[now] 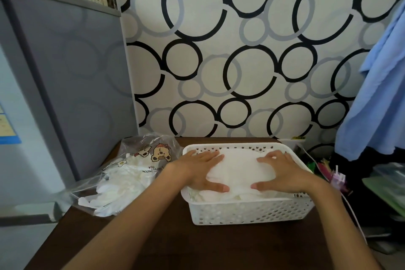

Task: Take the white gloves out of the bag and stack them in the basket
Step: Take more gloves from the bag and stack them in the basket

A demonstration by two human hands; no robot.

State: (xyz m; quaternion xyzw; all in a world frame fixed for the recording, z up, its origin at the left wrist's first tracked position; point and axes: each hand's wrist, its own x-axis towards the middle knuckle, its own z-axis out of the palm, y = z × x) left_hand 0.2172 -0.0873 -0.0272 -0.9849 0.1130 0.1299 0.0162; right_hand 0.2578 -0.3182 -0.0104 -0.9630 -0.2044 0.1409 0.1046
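Just one head-worn wide-angle cam, and it looked forward and down, close over the dark brown wooden table [197, 245] toward the circle-patterned wall [252, 50].

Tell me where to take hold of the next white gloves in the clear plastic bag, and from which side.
Judging by the pose, grip the loose glove fingertips spilling from the near end of the clear plastic cartoon-print bag, coming from the front with the left hand. That end looks open, so they should slide out.
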